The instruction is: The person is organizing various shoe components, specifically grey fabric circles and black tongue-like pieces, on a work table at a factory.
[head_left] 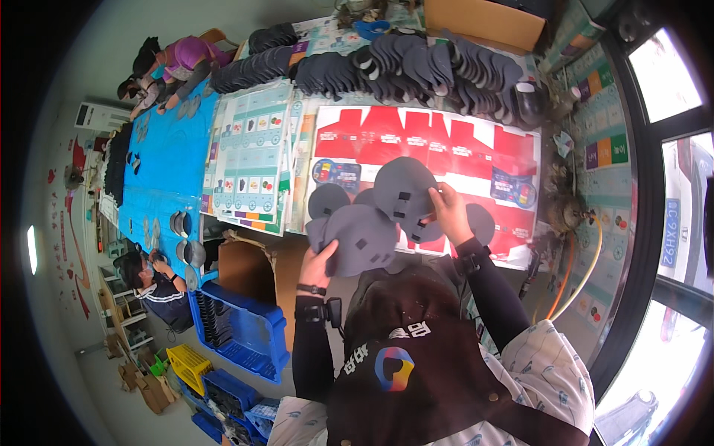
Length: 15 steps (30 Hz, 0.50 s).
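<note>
Dark apron cloth point(439, 383) fills the foreground. Above the near edge of the red-and-white printed sheet point(476, 134), the left hand point(318, 266) pinches a grey rounded piece point(368, 224) with small black patches, and the right hand point(451, 214) pinches the edge of a second grey piece point(400, 177); both partly hide loose grey discs point(327, 199) lying on the sheet. Packed rows of dark curved pieces point(323, 73) line the surface's far edge, with a blue bowl point(371, 30) behind them and a cardboard box point(483, 26) at the far right corner. Left of the sheet lie stacked printed papers point(249, 152). Nearer stand an open carton point(285, 275) and a blue crate point(279, 338) holding stacked dark pieces point(212, 316) along its left wall.
</note>
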### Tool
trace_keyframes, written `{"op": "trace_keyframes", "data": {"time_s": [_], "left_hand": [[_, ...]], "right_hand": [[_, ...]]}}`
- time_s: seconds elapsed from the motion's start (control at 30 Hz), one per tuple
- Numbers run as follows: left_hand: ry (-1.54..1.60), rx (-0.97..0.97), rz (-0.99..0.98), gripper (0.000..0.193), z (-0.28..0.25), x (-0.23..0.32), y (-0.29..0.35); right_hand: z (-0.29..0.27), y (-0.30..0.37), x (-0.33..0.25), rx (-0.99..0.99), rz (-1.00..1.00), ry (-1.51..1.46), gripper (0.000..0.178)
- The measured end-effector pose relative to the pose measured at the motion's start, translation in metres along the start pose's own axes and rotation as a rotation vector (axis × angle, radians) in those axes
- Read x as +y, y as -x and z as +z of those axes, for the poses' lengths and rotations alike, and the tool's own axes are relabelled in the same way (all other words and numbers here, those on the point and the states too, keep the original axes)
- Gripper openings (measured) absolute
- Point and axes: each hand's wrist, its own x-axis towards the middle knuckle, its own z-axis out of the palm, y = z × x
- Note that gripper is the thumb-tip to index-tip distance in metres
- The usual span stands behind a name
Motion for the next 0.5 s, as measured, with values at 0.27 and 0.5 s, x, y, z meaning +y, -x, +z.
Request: {"op": "trace_keyframes", "data": {"time_s": [0.27,0.5], "left_hand": [[0.217,0.207,0.066,0.037,-0.154,0.026,0.017],[0.273,0.255,0.010,0.044,-0.218,0.045,-0.011]], "right_hand": [[0.134,-0.114,0.057,-0.067,0.057,0.092,0.018],[0.215,-0.191,0.088,0.000,0.164,0.131,0.023]]}}
